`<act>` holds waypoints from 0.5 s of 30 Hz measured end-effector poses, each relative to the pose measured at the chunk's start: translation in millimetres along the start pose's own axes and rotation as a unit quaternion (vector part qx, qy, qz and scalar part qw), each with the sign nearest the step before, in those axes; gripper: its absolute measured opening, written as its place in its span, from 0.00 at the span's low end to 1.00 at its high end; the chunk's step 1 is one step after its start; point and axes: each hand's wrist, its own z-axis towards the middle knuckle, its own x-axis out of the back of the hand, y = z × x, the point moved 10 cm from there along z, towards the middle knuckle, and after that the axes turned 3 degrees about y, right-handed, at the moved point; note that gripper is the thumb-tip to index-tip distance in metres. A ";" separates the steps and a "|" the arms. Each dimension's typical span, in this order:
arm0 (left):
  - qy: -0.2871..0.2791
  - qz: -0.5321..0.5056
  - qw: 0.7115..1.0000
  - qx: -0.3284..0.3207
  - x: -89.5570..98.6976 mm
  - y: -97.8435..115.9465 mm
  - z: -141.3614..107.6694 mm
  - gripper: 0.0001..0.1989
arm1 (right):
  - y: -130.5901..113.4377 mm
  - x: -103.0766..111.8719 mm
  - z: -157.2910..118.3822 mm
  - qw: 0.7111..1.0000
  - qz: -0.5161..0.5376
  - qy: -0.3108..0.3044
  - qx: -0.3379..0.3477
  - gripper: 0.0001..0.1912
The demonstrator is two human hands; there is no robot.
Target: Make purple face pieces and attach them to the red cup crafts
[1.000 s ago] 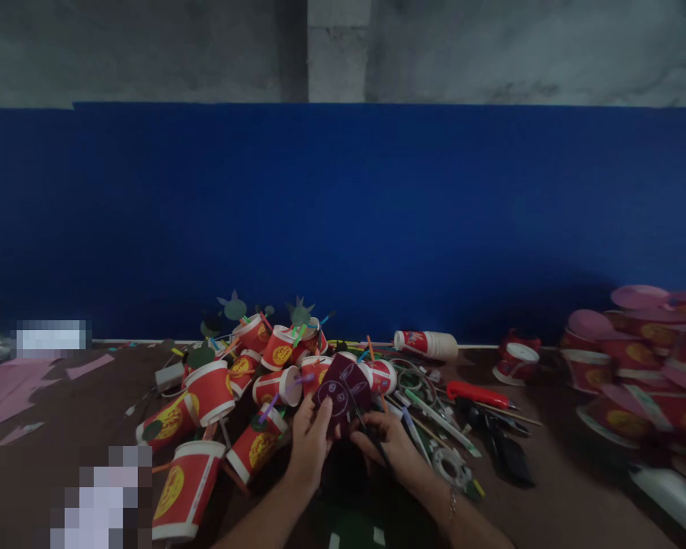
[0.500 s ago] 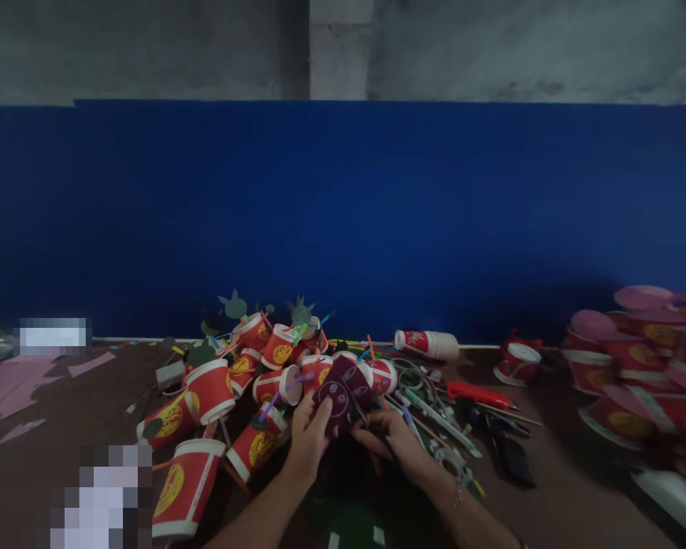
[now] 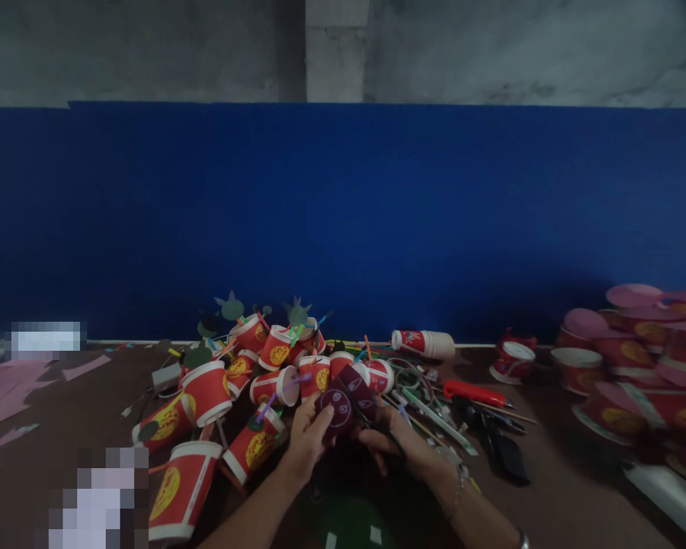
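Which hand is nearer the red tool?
Right. The right hand is left of the red tool and closer to the wearer; the left hand is farther left, holding the maroon paper.

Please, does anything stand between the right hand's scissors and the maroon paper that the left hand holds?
Nothing visible does. The right hand holds the scissors right at the maroon paper, gripped by the left hand. The closest red paper cups lie behind the paper, not between.
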 end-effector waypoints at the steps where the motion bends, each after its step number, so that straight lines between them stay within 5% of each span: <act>1: -0.009 0.008 1.000 0.003 -1.9 -0.4 -0.5 0.19 | -1.4 -0.6 -0.2 1.000 0.004 -0.003 0.003 0.22; 8: -0.029 0.030 0.999 -0.012 -5.4 1.4 -1.5 0.18 | -7.0 0.9 -1.6 0.999 -0.027 -0.020 -0.013 0.20; 15: 0.011 0.042 0.999 -0.016 7.6 1.0 2.2 0.19 | 4.3 6.5 -5.1 0.998 -0.035 -0.026 -0.043 0.19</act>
